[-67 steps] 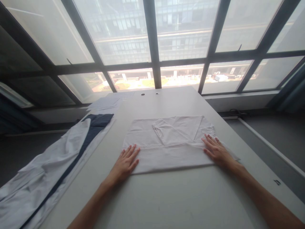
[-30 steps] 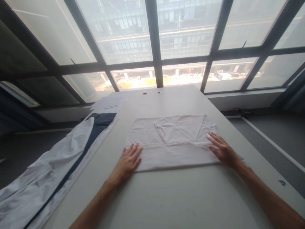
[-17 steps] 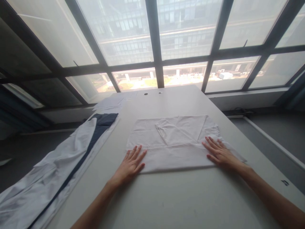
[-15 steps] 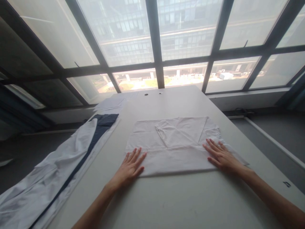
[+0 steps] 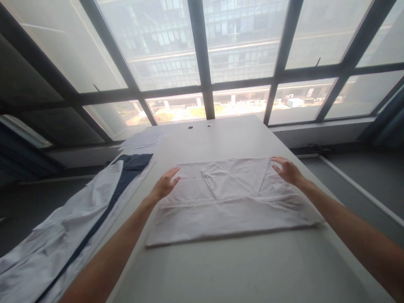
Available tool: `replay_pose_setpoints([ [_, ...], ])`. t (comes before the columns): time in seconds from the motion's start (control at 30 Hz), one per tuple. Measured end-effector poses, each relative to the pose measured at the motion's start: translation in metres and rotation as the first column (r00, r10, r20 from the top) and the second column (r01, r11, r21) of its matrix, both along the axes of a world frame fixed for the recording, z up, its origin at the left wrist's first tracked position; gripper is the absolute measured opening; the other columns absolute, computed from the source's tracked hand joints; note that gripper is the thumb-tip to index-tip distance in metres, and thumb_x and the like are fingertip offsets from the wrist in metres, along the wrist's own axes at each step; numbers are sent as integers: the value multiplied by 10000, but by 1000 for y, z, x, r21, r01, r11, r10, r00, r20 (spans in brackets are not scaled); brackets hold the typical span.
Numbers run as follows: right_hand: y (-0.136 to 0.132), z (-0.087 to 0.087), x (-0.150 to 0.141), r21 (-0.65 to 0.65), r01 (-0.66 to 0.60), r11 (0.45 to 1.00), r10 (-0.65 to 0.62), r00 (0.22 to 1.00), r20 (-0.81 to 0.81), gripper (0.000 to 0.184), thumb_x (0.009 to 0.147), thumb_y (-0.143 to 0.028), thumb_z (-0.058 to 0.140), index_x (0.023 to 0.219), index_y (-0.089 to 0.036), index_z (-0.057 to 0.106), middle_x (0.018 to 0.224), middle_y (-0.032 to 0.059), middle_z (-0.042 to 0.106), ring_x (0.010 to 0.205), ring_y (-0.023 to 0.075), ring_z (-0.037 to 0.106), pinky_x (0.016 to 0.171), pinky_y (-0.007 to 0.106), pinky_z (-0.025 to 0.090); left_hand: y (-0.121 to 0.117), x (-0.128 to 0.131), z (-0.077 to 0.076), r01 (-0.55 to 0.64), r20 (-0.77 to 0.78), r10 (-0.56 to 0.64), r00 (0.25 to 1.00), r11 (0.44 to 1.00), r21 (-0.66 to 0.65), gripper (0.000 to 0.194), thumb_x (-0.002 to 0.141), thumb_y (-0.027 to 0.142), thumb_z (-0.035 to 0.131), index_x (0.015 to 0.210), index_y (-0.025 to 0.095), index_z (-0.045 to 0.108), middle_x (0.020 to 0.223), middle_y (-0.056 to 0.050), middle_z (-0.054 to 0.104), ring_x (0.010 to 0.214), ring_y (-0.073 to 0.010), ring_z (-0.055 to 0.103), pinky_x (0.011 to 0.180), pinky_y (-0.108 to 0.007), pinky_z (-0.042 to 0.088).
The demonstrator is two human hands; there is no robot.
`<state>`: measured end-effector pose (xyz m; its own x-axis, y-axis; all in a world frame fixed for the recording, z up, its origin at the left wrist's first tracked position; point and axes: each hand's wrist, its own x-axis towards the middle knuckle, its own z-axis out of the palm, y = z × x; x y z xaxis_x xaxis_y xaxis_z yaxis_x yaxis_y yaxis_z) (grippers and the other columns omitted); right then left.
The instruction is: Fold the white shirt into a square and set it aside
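A white folded cloth [image 5: 227,210] lies flat on the pale table [image 5: 227,269] in front of me. My left hand [image 5: 164,184] hovers over the cloth's far left corner, fingers spread and slightly curled, holding nothing. My right hand [image 5: 285,170] hovers over the far right corner, fingers apart and empty. Both forearms reach forward along the cloth's two sides.
A white and dark blue cloth [image 5: 78,223] drapes along the table's left edge. More white fabric [image 5: 142,139] lies at the far left. Two small round holes [image 5: 198,126] sit near the table's far end. Large windows [image 5: 202,54] stand behind; dark floor [image 5: 362,181] on the right.
Both hands lifted off the cloth's near corners and moved forward to its far corners. The cloth now lies closer to me.
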<state>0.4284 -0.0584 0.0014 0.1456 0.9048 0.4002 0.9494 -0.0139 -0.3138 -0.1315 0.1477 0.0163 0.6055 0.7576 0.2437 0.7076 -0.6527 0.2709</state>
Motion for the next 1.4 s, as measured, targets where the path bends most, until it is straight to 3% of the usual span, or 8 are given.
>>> replay_pose_setpoints([
  [0.1,35,-1,0,-106,67,992,-59,995,76,403,938,-227,482,1292,-135,650,1384,150,622,1285,270,568,1110,439,434,47,17,-14,-117,-29,117,993,993,14,645,1002,481,314,1464,53,459,1556,-203,423,1507,-310,268,1218,-517,220],
  [0.2,60,-4,-7,-161,77,984,-57,990,126,406,934,-183,481,1305,-138,641,1412,153,601,1286,288,562,1101,461,425,76,28,-24,-145,-57,144,988,989,-13,572,999,387,324,1456,68,453,1525,-211,464,1480,-295,328,1193,-515,252],
  [0.33,79,-8,-14,-215,55,975,-23,989,146,389,927,-149,496,1279,-169,660,1367,139,637,1229,274,602,1066,429,440,94,33,-28,-162,-102,156,982,986,-47,512,958,311,397,1408,97,513,1446,-189,556,1411,-282,435,1148,-446,328],
  [0.53,91,-11,-12,-296,46,954,0,988,155,386,899,-149,560,1263,-212,670,1283,100,686,1137,242,636,1006,363,455,105,30,-19,-142,-107,136,985,988,-54,531,864,211,551,1392,151,562,1267,-122,675,1178,-244,601,1053,-346,420],
  [0.8,95,-3,-16,-256,135,957,-104,986,132,319,878,-178,553,1134,-221,739,1185,130,691,1179,322,570,993,513,416,95,33,-4,-196,-2,196,981,980,20,261,837,248,605,1024,196,780,1066,-102,694,1077,-278,608,973,-367,468],
  [1.0,79,13,-17,-156,173,972,-165,984,66,277,908,-268,514,1037,-209,753,1177,119,689,1151,316,570,943,488,420,83,27,18,-170,175,162,971,985,34,274,855,305,587,1003,165,770,1041,-78,766,984,-231,669,922,-306,509],
  [1.23,44,30,-20,26,142,990,-142,990,-18,199,861,-288,562,915,-220,741,1089,82,724,1100,303,588,899,435,386,53,12,39,-154,356,107,928,982,106,258,835,382,630,898,172,766,931,-74,779,826,-224,698,838,-330,547],
  [1.4,5,25,-26,89,46,995,-47,999,14,173,877,-272,555,894,-226,721,1037,75,735,1048,275,604,888,408,351,12,-9,35,-45,462,-42,886,983,177,263,875,409,640,885,179,768,924,-76,758,863,-218,694,842,-333,543],
])
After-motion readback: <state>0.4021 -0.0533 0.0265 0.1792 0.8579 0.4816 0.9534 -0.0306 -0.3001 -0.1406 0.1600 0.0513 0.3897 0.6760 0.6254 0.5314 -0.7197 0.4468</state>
